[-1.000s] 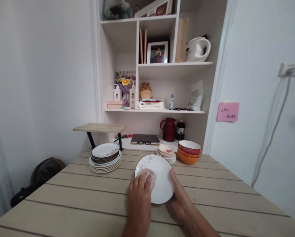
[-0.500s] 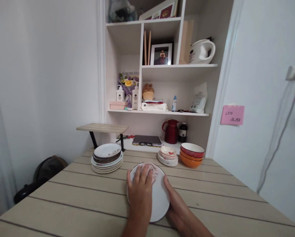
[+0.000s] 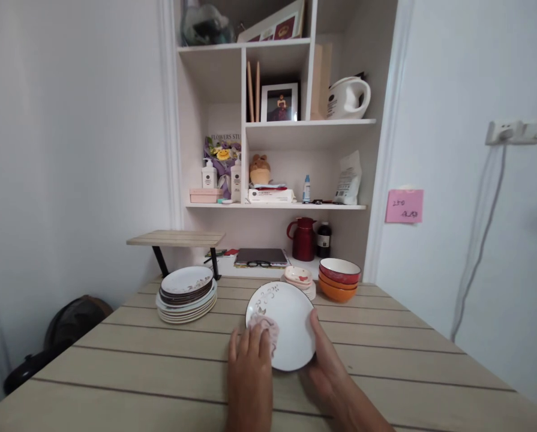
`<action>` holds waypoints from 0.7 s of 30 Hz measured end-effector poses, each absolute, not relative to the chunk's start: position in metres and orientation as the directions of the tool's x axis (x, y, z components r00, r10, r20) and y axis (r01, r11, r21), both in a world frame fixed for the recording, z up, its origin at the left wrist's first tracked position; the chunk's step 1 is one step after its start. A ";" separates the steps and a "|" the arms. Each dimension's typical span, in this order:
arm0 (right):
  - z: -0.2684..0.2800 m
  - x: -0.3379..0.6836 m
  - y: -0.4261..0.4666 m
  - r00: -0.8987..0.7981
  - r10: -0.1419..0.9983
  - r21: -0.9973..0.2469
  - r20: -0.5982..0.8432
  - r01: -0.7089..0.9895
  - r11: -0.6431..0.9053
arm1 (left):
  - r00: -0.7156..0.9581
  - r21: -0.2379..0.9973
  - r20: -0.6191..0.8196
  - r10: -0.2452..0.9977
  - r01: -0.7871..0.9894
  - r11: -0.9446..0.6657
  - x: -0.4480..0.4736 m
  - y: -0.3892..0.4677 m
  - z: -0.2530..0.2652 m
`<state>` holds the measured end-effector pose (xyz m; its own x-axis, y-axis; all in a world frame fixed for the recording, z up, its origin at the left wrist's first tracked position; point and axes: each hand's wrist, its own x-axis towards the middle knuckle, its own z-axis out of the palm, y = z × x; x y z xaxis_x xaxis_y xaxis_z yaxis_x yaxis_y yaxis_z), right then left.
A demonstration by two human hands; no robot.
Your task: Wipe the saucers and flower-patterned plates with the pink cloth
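Note:
A white plate (image 3: 293, 327) with a dark rim and a small floral print is held tilted above the table, facing me. My right hand (image 3: 326, 360) grips its right edge, thumb on the front and the other fingers behind it. Under the fingers of my left hand (image 3: 251, 360) a crumpled pink cloth (image 3: 267, 331) is pressed against the plate's lower left part. The left fingertips are bent over the cloth and partly hide it.
On the wooden table (image 3: 169, 372), a stack of plates (image 3: 187, 294) stands at left by a small raised shelf (image 3: 178, 238). Small dishes (image 3: 299, 276) and stacked bowls (image 3: 339, 280) stand at the back right. Behind are a red jug (image 3: 303, 240) and a laptop (image 3: 260, 257).
The plate has risen and tilted more towards me. My left hand has slid the cloth down and left, from the plate's upper part to its lower left edge. The view has shifted slightly right.

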<state>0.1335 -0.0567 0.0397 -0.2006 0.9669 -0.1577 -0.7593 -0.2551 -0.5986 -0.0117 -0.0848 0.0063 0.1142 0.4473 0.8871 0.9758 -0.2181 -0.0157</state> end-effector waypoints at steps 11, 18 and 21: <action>0.041 0.130 -0.063 -0.445 0.890 -0.599 -0.103 -0.687 -0.412 | 0.399 -0.222 0.885 0.241 0.816 -0.535 0.001 -0.079 0.007; 0.039 0.124 -0.068 -0.482 0.871 -0.585 -0.094 -0.681 -0.440 | 0.274 -0.102 0.909 0.315 0.878 -0.468 0.014 -0.068 0.009; 0.039 0.123 -0.066 -0.450 0.891 -0.565 -0.062 -0.720 -0.403 | 0.204 -0.021 0.882 0.426 0.918 -0.397 0.022 -0.068 0.021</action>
